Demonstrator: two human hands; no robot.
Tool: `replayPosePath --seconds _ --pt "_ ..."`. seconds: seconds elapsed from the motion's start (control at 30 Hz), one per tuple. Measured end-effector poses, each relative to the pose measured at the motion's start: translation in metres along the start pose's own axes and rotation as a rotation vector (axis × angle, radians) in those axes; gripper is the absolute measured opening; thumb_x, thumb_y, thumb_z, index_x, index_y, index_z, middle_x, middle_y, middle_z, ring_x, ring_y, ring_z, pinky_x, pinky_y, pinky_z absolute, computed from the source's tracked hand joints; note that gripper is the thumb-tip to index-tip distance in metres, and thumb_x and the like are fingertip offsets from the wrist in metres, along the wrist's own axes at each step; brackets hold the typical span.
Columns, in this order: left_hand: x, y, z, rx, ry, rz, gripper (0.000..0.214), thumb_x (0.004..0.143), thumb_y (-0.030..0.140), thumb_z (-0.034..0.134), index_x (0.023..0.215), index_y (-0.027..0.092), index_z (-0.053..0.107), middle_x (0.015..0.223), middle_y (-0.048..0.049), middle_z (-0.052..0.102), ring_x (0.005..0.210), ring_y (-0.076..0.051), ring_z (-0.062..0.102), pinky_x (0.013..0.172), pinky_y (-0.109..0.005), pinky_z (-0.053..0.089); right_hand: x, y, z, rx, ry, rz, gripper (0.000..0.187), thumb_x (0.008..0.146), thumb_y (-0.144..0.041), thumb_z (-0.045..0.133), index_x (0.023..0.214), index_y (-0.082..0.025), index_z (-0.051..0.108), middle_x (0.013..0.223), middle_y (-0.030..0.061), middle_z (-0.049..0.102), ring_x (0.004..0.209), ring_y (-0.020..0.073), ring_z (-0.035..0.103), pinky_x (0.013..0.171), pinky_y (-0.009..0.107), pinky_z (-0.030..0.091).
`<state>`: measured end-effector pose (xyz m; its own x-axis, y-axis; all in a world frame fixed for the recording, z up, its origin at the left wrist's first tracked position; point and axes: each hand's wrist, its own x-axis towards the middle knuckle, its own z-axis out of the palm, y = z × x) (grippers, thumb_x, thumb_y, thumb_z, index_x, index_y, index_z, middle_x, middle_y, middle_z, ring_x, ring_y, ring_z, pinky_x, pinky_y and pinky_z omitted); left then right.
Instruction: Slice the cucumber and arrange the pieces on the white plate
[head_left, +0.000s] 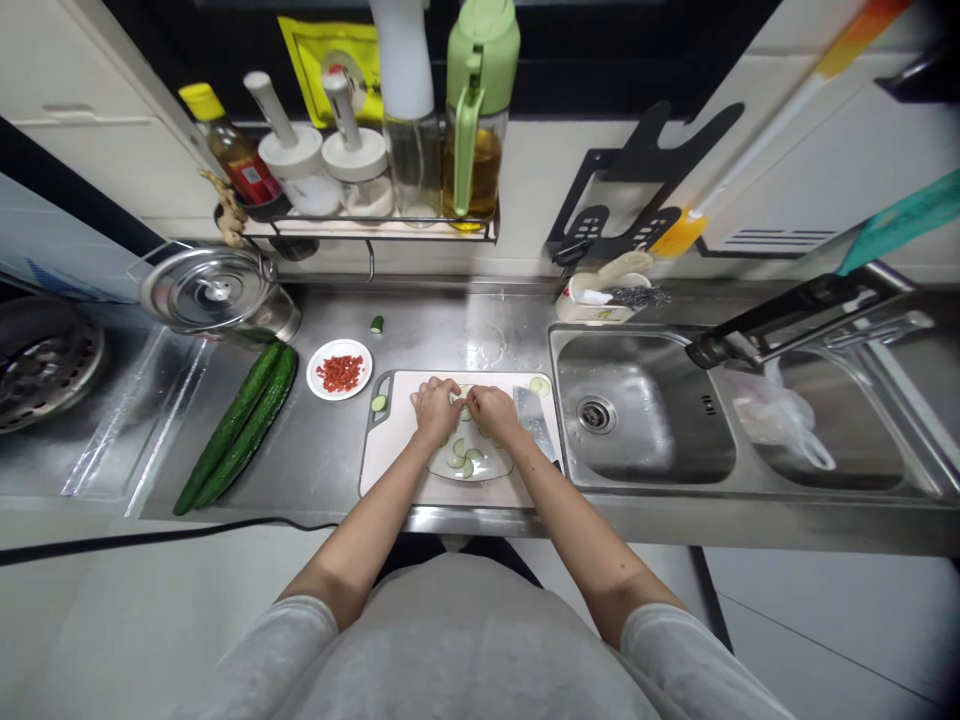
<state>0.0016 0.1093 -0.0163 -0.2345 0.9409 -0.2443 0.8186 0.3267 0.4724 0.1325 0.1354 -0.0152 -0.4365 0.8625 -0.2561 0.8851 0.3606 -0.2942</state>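
My left hand point(435, 408) and my right hand point(493, 412) are close together over a clear plate point(491, 467), fingers closed in a pinch. Something small and pale shows at the fingertips, too small to make out. Thin, green-edged cucumber slices point(456, 461) lie curved on the plate, some partly hidden by my hands. Beneath the plate is a white cutting board point(390, 463) with a grey edge. A knife point(534, 418) rests on its right side, its blade partly behind my right forearm. More slices point(539, 385) sit at the board's upper right corner, and a cucumber piece point(379, 403) at its left handle.
Left of the board are a white plate of chopped red pieces point(340, 370), two whole cucumbers point(241, 425), a cucumber end point(376, 325) and a lidded steel pot point(217, 290). A double sink point(645, 405) with a faucet point(795, 315) is right. A condiment rack point(375, 232) overhangs behind.
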Motion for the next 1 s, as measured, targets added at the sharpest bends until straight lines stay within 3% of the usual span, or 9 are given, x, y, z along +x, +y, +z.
replayPosePath --seconds 0.67,1.0 --pt "0.002 0.003 0.002 0.004 0.006 0.0 0.013 0.078 0.034 0.063 0.088 0.026 0.062 0.103 -0.0042 0.056 0.105 -0.024 0.047 0.088 -0.038 0.029 -0.002 0.005 0.0 0.029 0.03 0.027 0.021 0.092 -0.027 0.043 0.096 -0.021 0.062 0.094 0.0056 0.068 0.087 0.0177 0.056 0.067 0.025 0.031" --pt "-0.002 -0.002 -0.009 -0.065 0.032 -0.036 0.013 0.08 0.036 0.061 0.09 0.028 0.062 0.101 -0.0027 0.058 0.103 -0.023 0.049 0.088 -0.038 0.03 -0.008 0.014 -0.007 0.164 0.212 0.079 0.02 0.088 -0.029 0.044 0.093 -0.022 0.062 0.074 0.0014 0.063 0.072 0.0156 0.054 0.06 0.024 0.028"
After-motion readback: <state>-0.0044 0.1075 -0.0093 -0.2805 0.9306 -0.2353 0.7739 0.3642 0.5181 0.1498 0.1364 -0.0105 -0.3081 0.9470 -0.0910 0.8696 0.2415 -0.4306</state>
